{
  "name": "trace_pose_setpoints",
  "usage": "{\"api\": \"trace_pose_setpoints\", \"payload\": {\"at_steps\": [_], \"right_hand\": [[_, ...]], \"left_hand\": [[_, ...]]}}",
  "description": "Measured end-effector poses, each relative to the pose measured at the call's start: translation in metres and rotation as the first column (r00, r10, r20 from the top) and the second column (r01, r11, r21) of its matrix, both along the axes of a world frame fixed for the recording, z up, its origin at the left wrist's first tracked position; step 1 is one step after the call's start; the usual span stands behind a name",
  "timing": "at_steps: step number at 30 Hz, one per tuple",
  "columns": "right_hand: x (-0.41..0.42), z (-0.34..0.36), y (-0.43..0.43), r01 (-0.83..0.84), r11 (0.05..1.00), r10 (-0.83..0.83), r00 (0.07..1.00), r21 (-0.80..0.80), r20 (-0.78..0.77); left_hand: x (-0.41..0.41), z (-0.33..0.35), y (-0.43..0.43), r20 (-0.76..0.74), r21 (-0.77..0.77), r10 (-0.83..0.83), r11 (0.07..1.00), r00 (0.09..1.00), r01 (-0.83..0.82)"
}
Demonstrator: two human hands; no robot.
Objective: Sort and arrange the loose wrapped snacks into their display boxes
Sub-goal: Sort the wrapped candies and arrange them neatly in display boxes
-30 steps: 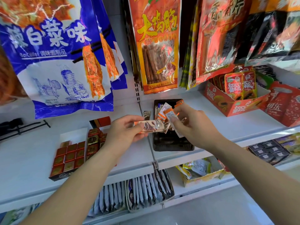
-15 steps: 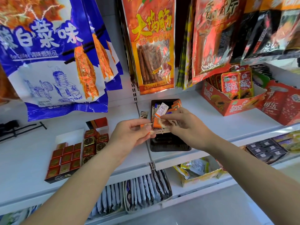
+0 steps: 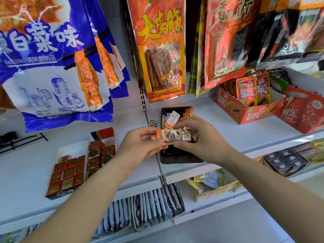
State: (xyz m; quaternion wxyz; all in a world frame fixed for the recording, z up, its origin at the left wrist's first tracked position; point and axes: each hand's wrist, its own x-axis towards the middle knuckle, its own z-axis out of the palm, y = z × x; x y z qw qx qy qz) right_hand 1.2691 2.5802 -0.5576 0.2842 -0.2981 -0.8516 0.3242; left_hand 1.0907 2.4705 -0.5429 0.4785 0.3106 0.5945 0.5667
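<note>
Left hand (image 3: 138,146): thumb on top and fingers curled underneath, pinching the left end of a small bundle of wrapped snack bars (image 3: 172,135). Right hand (image 3: 201,139): fingers curled over the bundle's right end, gripping it. Neither hand is slack.

The bundle is held level in the air above the near half of the black tray (image 3: 180,157), not resting on it. The top bar shows an orange end and a cream and brown wrapper.

The tray sits on the white shelf (image 3: 228,130), just right of the shelf divider. Its far end holds loose wrapped pieces (image 3: 173,118), orange, white and blue, lying at mixed angles. One small wrapper (image 3: 153,123) stands just outside the tray's left wall.

To the left on the shelf is a box of red and gold squares (image 3: 57,194), partly filled. To the right is a red carton (image 3: 245,113) with upright red pouches. Hanging above are a blue bag (image 3: 52,58) and an orange bag (image 3: 163,50).
</note>
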Motion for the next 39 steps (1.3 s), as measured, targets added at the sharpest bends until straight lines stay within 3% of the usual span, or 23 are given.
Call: {"api": "trace_pose_setpoints", "payload": {"at_steps": [3,7,12,19,22,27,32,39], "right_hand": [[0.001,0.004,0.0,0.08,0.992,-0.074,0.995,-0.095,0.071],[0.004,0.009,-0.001,0.022,0.949,-0.05,0.995,-0.315,-0.081],[0.007,0.009,0.0,0.055,0.886,-0.125,0.984,-0.46,-0.125],[0.02,0.008,0.003,0.028,0.737,-0.191,0.967,-0.675,-0.168],[0.026,0.011,0.005,0.069,0.732,-0.231,0.961,-0.678,-0.151],[0.031,0.006,0.007,0.23,0.762,-0.3,0.954,-0.605,-0.017],[0.028,0.0,0.005,0.342,0.83,-0.331,0.938,-0.441,0.103],[0.009,0.001,0.0,0.407,0.836,-0.347,0.911,-0.367,0.22]], "left_hand": [[0.001,0.0,0.001,0.006,0.031,-0.014,0.999,1.0,0.014],[0.006,-0.001,0.002,-0.052,0.057,-0.08,0.995,0.995,0.083],[0.013,-0.004,0.006,-0.345,0.083,-0.139,0.98,0.928,0.178],[0.017,-0.012,0.015,-0.508,0.029,-0.145,0.982,0.849,0.186],[0.014,-0.012,0.017,-0.624,0.012,-0.128,0.985,0.771,0.174],[-0.006,-0.02,0.013,-0.755,-0.047,-0.044,0.999,0.654,0.013],[-0.011,-0.031,0.011,-0.718,-0.193,-0.169,0.98,0.675,0.04],[-0.009,-0.032,0.012,-0.663,-0.202,-0.17,0.978,0.729,0.045]]}}
